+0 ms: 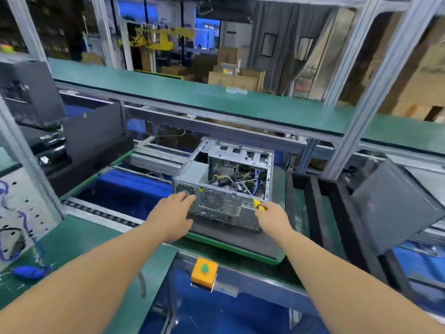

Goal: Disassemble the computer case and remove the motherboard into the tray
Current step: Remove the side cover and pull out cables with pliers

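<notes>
Open computer case (pixel 224 186) lying on its side on a dark mat (pixel 240 239), the mat on a green-edged pallet (pixel 231 249) in the middle of the work line. Side panel off, top face open; tangle of wires (pixel 237 178) inside, yellow, black and blue. Motherboard itself not clearly made out under the wires. Back panel facing the camera, with a round fan grille (pixel 212 198) and a smaller honeycomb vent (pixel 185 189) to its left.

Left hand (pixel 174 213) laid against the near left corner of the case, fingers fairly straight and together, fingertips touching the back panel by the smaller vent. Right hand (pixel 273 216) at the near right corner, fingers curled round the yellow handle of a screwdriver (pixel 255 201), thin shaft angled up and left into the open case, tip lost among the wires.

Blue tray (pixel 125 191) just left of the case, below the level of the green bench. Roller track (pixel 101 213) along its near edge. Orange box with a green button (pixel 204 273) on the bench edge, nearer the camera. Blue coiled cable and blue tool (pixel 29 271) on the green bench at far left. Dark grey case panels (pixel 395 206) leaning at the right, another dark panel (pixel 94 131) standing at the left. Long green shelf (pixel 216 102) across the frame above, held by grey metal posts. Cardboard boxes (pixel 238 78) blurred in the background.
</notes>
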